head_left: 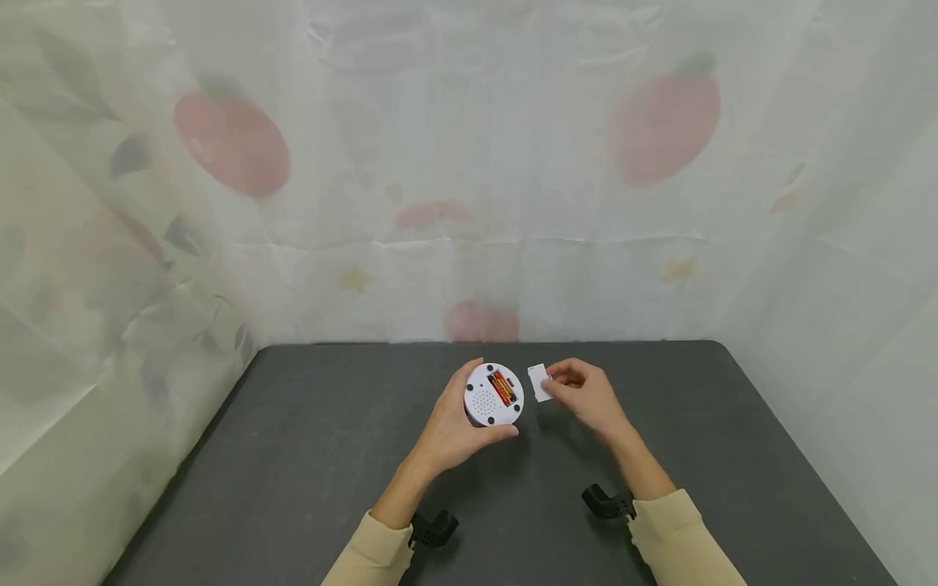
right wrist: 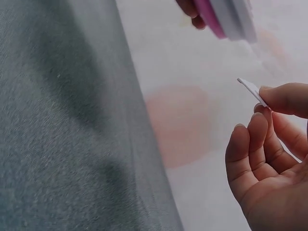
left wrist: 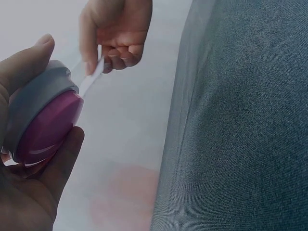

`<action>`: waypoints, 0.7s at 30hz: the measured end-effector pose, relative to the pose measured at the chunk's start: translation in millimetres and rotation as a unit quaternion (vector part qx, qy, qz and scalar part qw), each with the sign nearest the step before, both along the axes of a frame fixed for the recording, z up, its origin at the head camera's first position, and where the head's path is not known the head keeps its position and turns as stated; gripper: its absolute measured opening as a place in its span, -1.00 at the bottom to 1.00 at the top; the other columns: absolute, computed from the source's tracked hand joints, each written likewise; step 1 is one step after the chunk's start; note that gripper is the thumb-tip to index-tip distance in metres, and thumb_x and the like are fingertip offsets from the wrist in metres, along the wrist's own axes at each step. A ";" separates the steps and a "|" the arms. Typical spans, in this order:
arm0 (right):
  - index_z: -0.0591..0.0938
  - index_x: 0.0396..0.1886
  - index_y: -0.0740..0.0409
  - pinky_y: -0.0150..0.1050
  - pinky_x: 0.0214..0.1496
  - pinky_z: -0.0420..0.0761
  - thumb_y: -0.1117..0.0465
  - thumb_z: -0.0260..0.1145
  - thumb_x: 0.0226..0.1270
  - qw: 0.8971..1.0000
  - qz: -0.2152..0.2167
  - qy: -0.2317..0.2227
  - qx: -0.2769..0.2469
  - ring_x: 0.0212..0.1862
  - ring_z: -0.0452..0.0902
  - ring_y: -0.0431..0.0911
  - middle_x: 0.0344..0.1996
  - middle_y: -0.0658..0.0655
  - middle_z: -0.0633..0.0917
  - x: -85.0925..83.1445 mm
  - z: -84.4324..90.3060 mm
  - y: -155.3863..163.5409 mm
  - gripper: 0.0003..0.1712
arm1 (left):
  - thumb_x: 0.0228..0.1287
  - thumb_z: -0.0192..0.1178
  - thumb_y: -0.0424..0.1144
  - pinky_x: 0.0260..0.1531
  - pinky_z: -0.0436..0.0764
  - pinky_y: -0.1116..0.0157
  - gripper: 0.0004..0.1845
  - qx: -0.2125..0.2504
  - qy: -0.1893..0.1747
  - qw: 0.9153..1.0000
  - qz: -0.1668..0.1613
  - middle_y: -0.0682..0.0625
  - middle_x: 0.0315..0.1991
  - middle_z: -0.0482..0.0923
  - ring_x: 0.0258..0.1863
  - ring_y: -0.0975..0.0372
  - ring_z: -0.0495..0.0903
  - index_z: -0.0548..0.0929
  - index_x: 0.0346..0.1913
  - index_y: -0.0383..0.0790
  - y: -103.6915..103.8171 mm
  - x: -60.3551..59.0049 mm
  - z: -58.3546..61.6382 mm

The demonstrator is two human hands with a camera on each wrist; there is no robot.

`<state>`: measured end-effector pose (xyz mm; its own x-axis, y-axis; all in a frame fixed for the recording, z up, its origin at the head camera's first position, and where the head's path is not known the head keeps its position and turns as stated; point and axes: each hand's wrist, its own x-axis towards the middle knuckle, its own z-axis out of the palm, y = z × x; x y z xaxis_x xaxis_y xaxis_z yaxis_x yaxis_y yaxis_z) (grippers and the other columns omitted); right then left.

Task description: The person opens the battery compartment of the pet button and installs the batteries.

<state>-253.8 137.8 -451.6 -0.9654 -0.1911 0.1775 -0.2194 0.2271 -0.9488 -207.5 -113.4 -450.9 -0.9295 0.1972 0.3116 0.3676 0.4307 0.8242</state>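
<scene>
My left hand [head_left: 449, 427] grips a round white device [head_left: 482, 402] by its rim, its underside turned up towards the head camera. That underside has a patch of small holes, dark feet and an uncovered battery compartment with red-and-gold batteries [head_left: 502, 388] inside. In the left wrist view the device's other face is a pink dome [left wrist: 50, 127]. Just to the right of the device, my right hand [head_left: 592, 399] pinches a small white battery cover [head_left: 538, 382] between thumb and fingers. A narrow gap separates cover and device in the head view.
Both hands are above a dark grey table [head_left: 293, 464]. A pale plastic curtain [head_left: 557, 179] with printed fruit hangs behind it and along the sides. Black wrist mounts [head_left: 436, 529] stick out by both sleeves.
</scene>
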 end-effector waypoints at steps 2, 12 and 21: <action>0.69 -0.08 0.27 -0.19 -0.36 0.56 0.23 0.46 0.34 1.000 0.002 0.009 -0.007 -0.40 0.57 0.28 -0.43 0.16 0.64 0.9 2.2 0.2 -0.75 | -0.16 0.68 0.07 0.05 0.48 0.08 0.17 0.000 0.000 1.000 0.000 0.11 0.21 0.43 0.05 0.22 0.49 0.21 0.54 0.10 0.2 0.2 0.1; 0.68 -0.03 0.28 -0.27 -0.34 0.56 0.24 0.43 0.38 0.998 0.025 0.045 -0.023 -0.42 0.57 0.01 -0.37 0.24 0.62 9.5 16.1 -0.7 -0.74 | -0.15 0.68 0.04 0.02 0.49 0.09 0.18 0.001 -0.008 1.000 -0.004 0.09 0.20 0.43 0.01 0.22 0.49 0.20 0.55 0.08 0.7 2.2 1.7; 0.69 -0.01 0.28 -0.27 -0.34 0.56 0.26 0.42 0.39 0.997 0.035 0.058 -0.027 -0.44 0.56 -0.10 -0.38 0.21 0.63 17.0 24.8 -7.0 -0.75 | -0.13 0.68 0.05 0.00 0.50 0.10 0.17 -0.002 -0.012 1.000 -0.009 0.11 0.20 0.42 0.01 0.24 0.49 0.20 0.55 0.11 -0.4 4.3 1.5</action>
<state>-236.7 130.9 -426.8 -0.9229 -0.2436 0.2983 -0.3409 0.1563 -0.9270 -203.2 -113.8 -449.3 -0.9331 0.2147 0.2884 0.3553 0.4279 0.8310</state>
